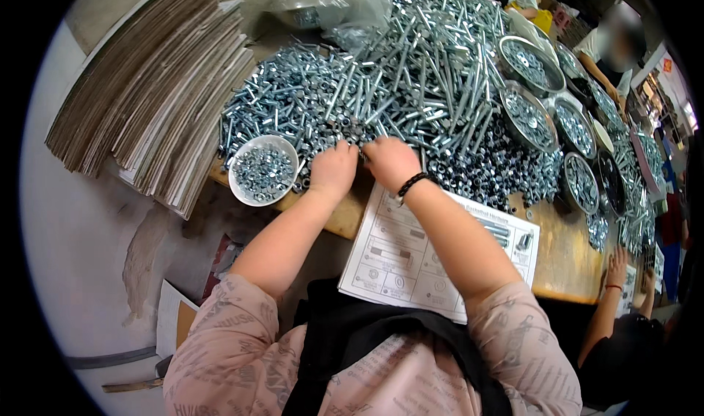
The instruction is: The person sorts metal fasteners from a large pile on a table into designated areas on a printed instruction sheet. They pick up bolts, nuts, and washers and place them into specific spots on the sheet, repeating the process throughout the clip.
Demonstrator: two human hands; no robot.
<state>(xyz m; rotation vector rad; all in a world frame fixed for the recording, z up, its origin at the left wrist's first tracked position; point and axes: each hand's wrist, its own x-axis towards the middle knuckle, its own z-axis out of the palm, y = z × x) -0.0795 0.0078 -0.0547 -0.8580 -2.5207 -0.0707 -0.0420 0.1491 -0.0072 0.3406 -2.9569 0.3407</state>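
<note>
My left hand (334, 170) and my right hand (391, 163) meet at the front edge of a heap of loose metal hardware. The fingers of both are curled in, fingertips close together among small metal nuts (345, 130). Whatever is pinched there is too small and too covered to make out. Left of my left hand stands a white bowl (292, 183) filled with small shiny nuts or washers. Under my right forearm lies a stack of printed sheets (433, 269) with drawings of fasteners. Behind my hands spread silver bolts (293, 86) and longer bolts (440, 64).
A tall stack of cardboard sheets (147, 86) stands at the left. To the right, dark nuts (484, 167) cover the wooden table (565, 258), beside several round bowls of hardware, including a metal bowl (554, 79). A clear plastic bag (330, 5) sits at the back. Other people work along the right side.
</note>
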